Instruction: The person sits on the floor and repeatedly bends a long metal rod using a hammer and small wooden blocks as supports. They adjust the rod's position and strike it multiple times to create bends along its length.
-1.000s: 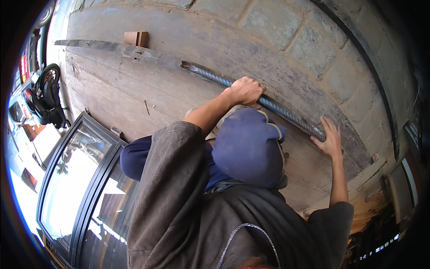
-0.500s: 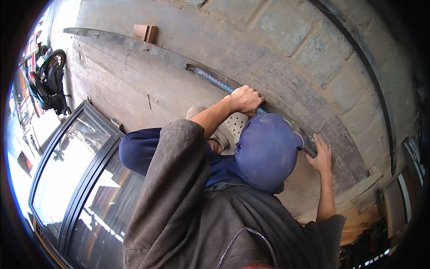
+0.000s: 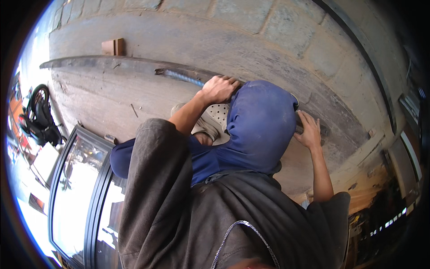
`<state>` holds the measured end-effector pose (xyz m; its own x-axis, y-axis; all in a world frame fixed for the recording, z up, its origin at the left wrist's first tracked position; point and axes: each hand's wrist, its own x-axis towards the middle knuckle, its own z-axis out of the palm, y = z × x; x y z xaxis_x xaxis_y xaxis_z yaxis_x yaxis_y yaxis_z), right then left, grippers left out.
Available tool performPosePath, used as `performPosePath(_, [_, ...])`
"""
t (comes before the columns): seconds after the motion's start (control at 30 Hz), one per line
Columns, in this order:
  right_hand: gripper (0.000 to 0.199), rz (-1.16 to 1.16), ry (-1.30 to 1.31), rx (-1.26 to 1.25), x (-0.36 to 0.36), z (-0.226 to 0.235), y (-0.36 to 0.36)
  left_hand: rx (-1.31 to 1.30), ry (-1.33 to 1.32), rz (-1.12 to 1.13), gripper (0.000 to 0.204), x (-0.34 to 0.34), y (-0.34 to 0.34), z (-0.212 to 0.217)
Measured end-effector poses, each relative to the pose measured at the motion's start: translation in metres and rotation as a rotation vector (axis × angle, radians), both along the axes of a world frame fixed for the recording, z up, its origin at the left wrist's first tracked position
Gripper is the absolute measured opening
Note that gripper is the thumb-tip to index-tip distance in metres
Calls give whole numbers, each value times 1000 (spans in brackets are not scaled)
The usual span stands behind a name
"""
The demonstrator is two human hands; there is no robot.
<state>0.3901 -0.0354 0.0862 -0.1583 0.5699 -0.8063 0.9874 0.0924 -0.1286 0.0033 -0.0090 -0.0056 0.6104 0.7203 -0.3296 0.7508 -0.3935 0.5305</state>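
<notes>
A long bar with a blue, spiral-ribbed surface [image 3: 181,77] lies low over the floor, in front of my raised knee. My left hand [image 3: 220,88] is closed round it from above, left of the knee. Beyond the knee, on its right side, my right hand [image 3: 309,129] curls its fingers over the bar's dark grey end, thumb on the near side. The blue-trousered knee [image 3: 262,121] hides the bar's middle. A long dark strip [image 3: 134,62] runs on the floor just behind the bar. Below my left forearm shows a light clog with holes [image 3: 217,114].
A reddish-brown block [image 3: 112,47] stands behind the strip. At left are a dark-framed glass panel [image 3: 74,188] and a parked motorcycle [image 3: 41,114]. Another dark strip [image 3: 369,56] curves along the right, past paving stones [image 3: 286,33]. A thin stick [image 3: 134,110] lies on the floor.
My view has turned, so the floor things appear farther left. Both hands remain at the bar; the right hand's fingers are closer together over its end. The knee now covers more of the bar.
</notes>
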Motion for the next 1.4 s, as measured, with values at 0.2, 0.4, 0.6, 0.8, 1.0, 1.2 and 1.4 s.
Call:
performPosePath(0.2, [94,41,-66,-1,8,-7,0,-154,111,-46,32,9,9,4])
performPosePath(0.4, [98,88,-28,111,10,-18,-5,-164,116,-68,33,5,4,1])
performPosePath(0.6, [51,95,96,173,8,-18,-7,-90,107,-82,30,0,-10,-5])
performPosePath(0.8, [60,-50,90,100,8,-22,-6,-131,138,-103,33,3,2,-2])
performPosePath(1.0, [86,111,-29,124,9,-31,39,-154,123,-99,32,6,26,-4])
performPosePath(1.2, [70,102,62,36,-3,-32,59,-119,161,-100,20,-8,20,-21])
performPosePath(1.4, [67,80,128,-1,11,-27,11,-75,88,-29,19,8,-5,-15])
